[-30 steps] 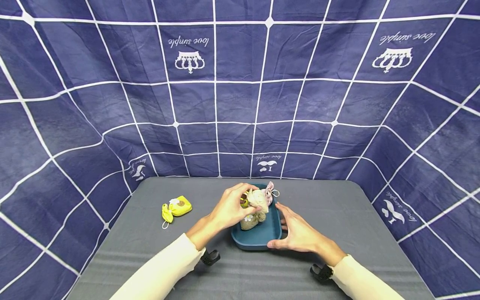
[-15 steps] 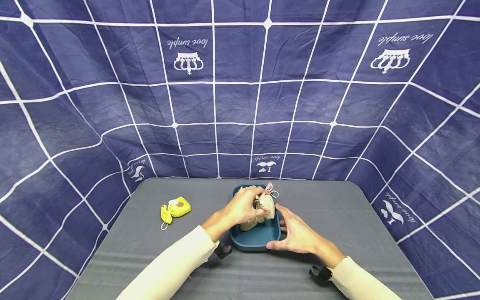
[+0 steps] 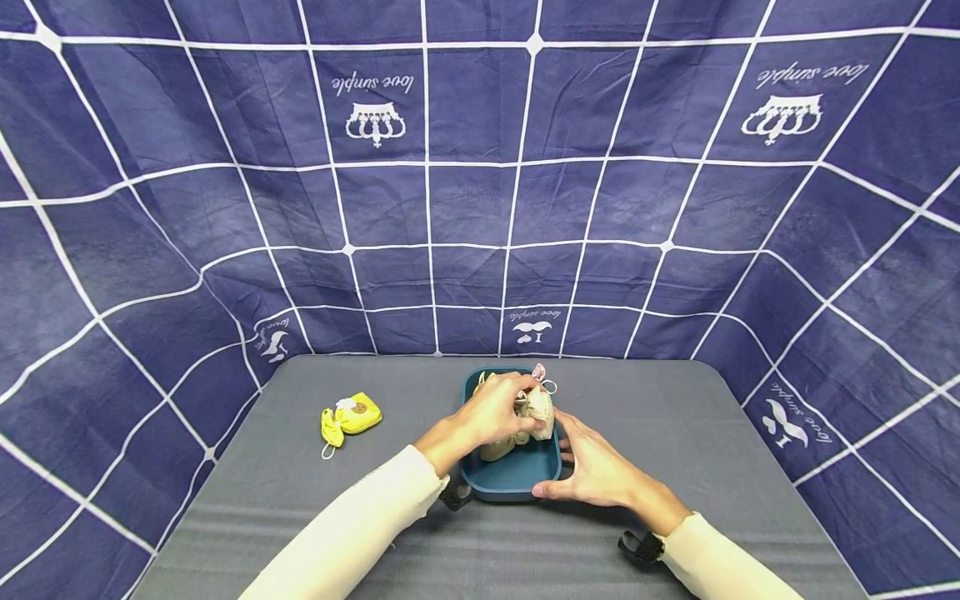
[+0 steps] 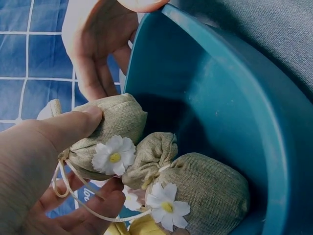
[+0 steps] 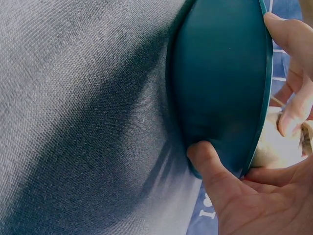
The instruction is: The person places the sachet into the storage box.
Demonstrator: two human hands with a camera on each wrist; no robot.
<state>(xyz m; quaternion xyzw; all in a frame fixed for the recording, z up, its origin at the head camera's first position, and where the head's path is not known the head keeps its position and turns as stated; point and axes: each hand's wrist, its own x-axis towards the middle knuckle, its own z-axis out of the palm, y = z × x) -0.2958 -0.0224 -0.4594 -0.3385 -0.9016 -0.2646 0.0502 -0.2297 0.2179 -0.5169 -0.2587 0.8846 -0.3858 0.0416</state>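
Observation:
My left hand (image 3: 491,412) reaches over a blue-green rectangular bin (image 3: 510,479) and grips a beige cloth sachet (image 4: 122,112), thumb on top and fingers beneath. The sachet has a white flower and a looped cord. A second beige sachet (image 4: 210,191), also with a flower, lies inside the bin beside it. Yellow cloth shows below these in the left wrist view, mostly covered. A pink sachet (image 3: 538,372) pokes over the bin's far right rim. My right hand (image 3: 603,471) holds the bin's right side, thumb at the near corner and fingers along the outer wall (image 5: 220,88).
On the grey tabletop (image 3: 660,417), a yellow sachet (image 3: 360,413) with a white flower lies left of the bin. Blue cloth (image 3: 480,200) with white grid lines hangs behind the table and at both sides.
My left hand has moved right and slightly down with the beige sachet, toward the bin's right wall. My right hand stays in place on the bin.

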